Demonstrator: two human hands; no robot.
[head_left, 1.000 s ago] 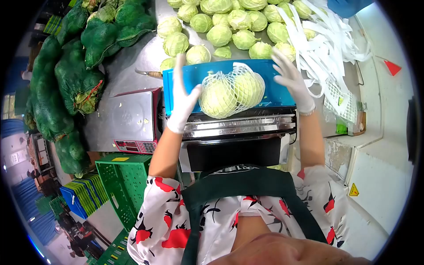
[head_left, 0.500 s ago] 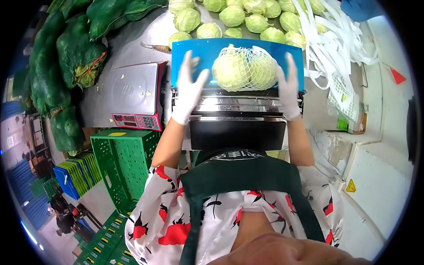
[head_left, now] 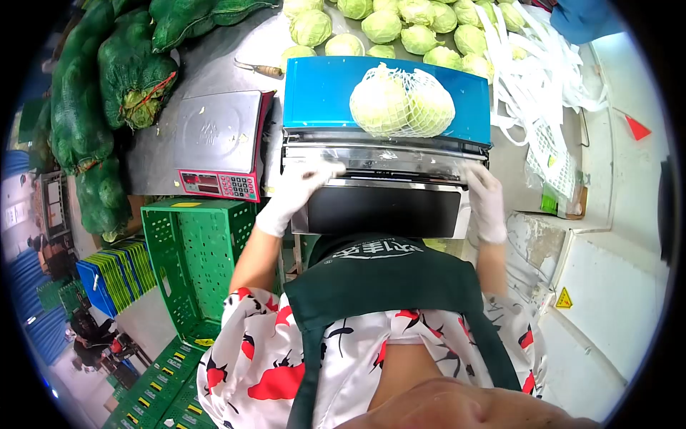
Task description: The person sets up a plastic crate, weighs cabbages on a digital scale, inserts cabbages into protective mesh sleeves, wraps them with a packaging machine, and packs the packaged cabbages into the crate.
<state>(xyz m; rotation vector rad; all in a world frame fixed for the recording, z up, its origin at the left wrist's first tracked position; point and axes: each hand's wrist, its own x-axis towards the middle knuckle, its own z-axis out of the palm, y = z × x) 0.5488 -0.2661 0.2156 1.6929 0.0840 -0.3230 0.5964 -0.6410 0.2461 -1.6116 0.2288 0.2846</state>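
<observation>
In white gloves, both my hands are at the front of a wrapping machine (head_left: 386, 207) with a blue top plate (head_left: 321, 93). My left hand (head_left: 296, 196) has its fingers pinched together at the left end of a glossy, film-like strip (head_left: 389, 159) over the rollers. Curled at the strip's right end is my right hand (head_left: 486, 200), slightly blurred. Whatever the fingertips grip is too thin and clear to make out. Two pale green cabbages (head_left: 382, 107) in a white mesh net (head_left: 429, 104) rest on the blue plate, beyond both hands and untouched.
Left of the machine stands a red-edged digital scale (head_left: 218, 136). Loose cabbages (head_left: 382, 25) lie behind, and white net strips (head_left: 543, 71) to the right. Full green mesh sacks (head_left: 136, 79) are at far left. A green crate (head_left: 196, 264) stands below the scale. A knife (head_left: 261, 68) lies behind it.
Both hands have left the sides of the netted cabbages and come back toward me to the machine's front, their fingers closing. The netted cabbages stay on the blue plate.
</observation>
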